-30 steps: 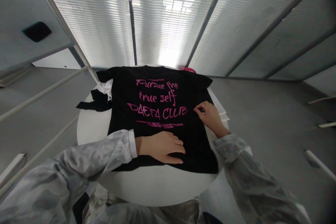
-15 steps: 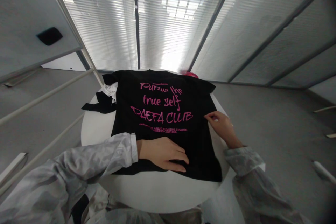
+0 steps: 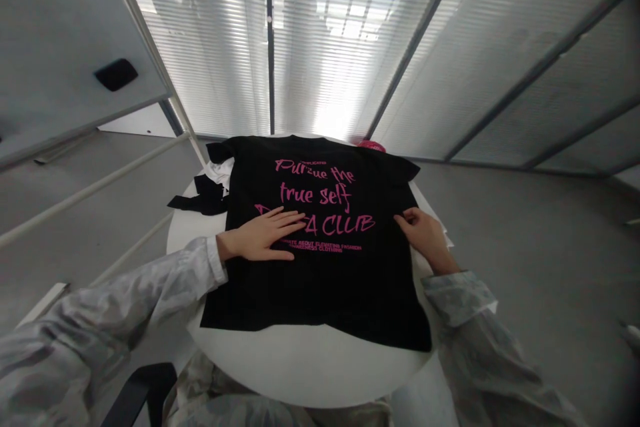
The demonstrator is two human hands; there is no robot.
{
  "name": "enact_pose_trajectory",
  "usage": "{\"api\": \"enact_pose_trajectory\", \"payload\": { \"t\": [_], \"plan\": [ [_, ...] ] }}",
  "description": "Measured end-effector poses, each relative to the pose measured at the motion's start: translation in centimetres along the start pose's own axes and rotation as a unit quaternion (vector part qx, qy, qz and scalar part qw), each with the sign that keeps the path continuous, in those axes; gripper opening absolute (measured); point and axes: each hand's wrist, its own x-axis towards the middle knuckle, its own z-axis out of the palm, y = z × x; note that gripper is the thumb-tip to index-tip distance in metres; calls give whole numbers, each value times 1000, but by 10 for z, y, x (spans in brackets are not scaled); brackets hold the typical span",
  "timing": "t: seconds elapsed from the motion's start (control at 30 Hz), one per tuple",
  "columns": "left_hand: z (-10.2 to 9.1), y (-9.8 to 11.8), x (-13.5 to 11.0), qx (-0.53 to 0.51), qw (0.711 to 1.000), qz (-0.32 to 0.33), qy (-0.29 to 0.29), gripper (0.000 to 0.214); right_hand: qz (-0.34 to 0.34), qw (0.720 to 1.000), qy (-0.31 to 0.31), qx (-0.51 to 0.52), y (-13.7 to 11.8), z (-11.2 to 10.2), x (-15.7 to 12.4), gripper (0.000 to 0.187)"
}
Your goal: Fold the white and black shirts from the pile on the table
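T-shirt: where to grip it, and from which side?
Probably the hem corners, pinched from the near side: the T-shirt lies spread flat, print up, hem on that side with white table in front. The left hand is over the print, the right hand at a side edge, leaving the hem uncovered.

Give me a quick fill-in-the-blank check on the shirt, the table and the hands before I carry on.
1. The fabric of the T-shirt is ____ in colour.
2. The top of the table under it is ____ in colour.
3. The second large line of the lettering reads "true ____".
4. Of the left hand and the right hand, the one over the lettering is the ____ hand.

Missing words: black; white; self; left.
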Motion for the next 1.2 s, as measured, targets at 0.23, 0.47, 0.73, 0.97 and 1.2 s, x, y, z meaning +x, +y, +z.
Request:
{"api": "enact_pose_trajectory", "payload": {
  "t": [0.23,0.47,0.73,0.97,1.2],
  "plan": [
    [-14,-3,-36,-5,1000,-4,-16,92,7,999,32,16,-6,-3,-14,34],
    [-10,8,-60,18,997,74,29,73,-28,999,5,19,-17,2,-39,79],
    [-12,11,-89,20,996,88,5,65,-30,998,33,-45,-4,-5,-62,85],
    [-5,14,-131,46,992,119,24,55,-18,998,31,-43,-4,-15,-65,81],
    [-14,20,-126,67,992,104,-31,21,-25,999,23,11,-25,-18,-62,74]
  ]
}}
